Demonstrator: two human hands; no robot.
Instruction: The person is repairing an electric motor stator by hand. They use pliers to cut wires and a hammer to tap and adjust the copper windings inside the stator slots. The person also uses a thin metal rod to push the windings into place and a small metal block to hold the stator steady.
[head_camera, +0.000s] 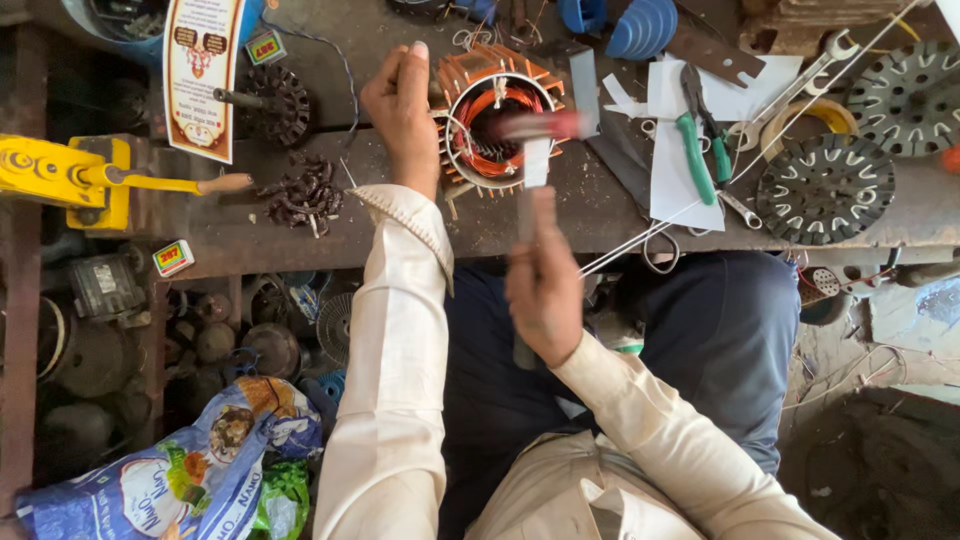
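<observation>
Head view: the left hand (402, 112) is gripping the motor stator (492, 118) at its nine o'clock side, fingers closed on the rim to steady it on the desk (600, 205). The right hand (543, 285), fisted around a blurred hammer (537, 135), is holding its head, apparently, over the copper windings (490, 160). Pliers (700, 145) are lying at three o'clock.
</observation>
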